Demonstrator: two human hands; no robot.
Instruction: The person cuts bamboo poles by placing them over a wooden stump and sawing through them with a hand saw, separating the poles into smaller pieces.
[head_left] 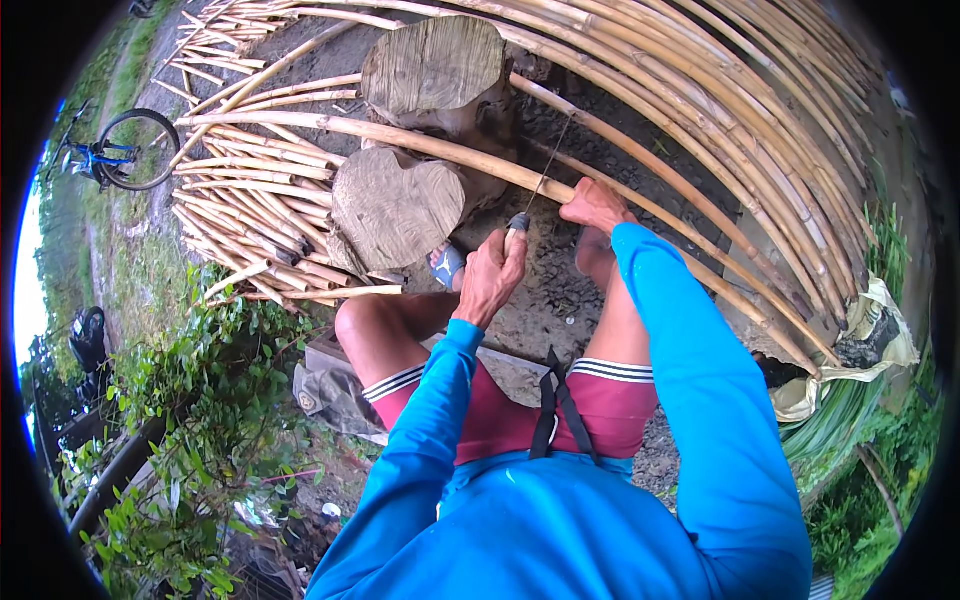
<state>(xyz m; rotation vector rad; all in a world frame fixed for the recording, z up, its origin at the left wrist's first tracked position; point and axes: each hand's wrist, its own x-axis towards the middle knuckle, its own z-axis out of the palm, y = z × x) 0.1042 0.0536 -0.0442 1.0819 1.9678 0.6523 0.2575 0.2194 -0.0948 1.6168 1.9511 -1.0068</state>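
Observation:
My left hand (488, 278) is wrapped round the handle of a long knife (518, 224). Its dark collar shows above the fist, and the narrow blade, seen nearly edge-on, slants up across a bamboo pole (440, 147). Whether the edge bites into the pole I cannot tell. My right hand (597, 207) grips this pole just right of the blade. From there the pole runs left past two wooden stumps, a near one (395, 205) and a far one (435, 65), and right toward a pale sack.
Cut bamboo pieces (255, 190) lie piled on the left. Many long bamboo poles (690, 110) stretch across the far and right side. The pale sack (885, 340) sits at the right. A bicycle (135, 150) stands far left, and a leafy bush (200, 400) grows at the near left.

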